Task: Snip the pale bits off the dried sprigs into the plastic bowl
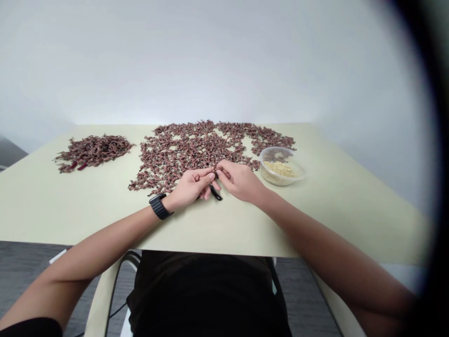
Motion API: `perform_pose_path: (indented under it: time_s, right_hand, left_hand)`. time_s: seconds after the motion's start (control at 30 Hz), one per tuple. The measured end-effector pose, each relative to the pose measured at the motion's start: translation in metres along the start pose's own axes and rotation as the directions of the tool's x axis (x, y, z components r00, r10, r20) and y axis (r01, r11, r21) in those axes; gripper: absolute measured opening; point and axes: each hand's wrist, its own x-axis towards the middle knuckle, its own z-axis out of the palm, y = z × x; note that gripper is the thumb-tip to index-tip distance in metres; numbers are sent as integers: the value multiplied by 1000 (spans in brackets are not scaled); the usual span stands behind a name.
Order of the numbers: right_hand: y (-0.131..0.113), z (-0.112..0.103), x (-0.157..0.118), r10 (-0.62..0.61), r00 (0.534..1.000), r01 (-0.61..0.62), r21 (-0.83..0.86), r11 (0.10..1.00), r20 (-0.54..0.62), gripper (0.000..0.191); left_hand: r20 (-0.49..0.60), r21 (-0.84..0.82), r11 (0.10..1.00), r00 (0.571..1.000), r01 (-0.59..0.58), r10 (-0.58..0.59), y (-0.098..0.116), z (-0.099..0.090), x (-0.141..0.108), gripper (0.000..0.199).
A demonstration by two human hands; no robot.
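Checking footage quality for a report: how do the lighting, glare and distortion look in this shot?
Head view: soft, even light, with faint shadows under the left hand and right hand; wide-angle distortion bows the table; a dark blurred curve masks the right edge; slight glare on the plastic tub.

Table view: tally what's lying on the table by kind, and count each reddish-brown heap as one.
Reddish-brown heaps: 2 (left heap, wider spread)
Plastic tub: 1
Black tool handle: 1
Total: 4
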Motion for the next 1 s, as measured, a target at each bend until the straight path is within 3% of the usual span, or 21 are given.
perform_pose_path:
  time_s: [0.13,0.5,0.83,1.0]
  right_hand:
    - [7,1,0,-113,993,114,-101,988,21,21]
    - [17,-1,1,-257,963,269,-255,929,81,24]
    - [13,-3,-1,-230,961,270,-344,899,154,21]
    - [12,0,-1,-207,966,246,-308,919,153,17]
  left_hand:
    - [4,5,1000,1000,-3,3,-1,0,0,50]
    - [28,-10,999,998,48,-48,0,-2,-1,48]
    - [52,-15,997,996,71,-71,-1,-4,-1,48]
    - [65,-7,998,996,67,-66,-2,-3,-1,50]
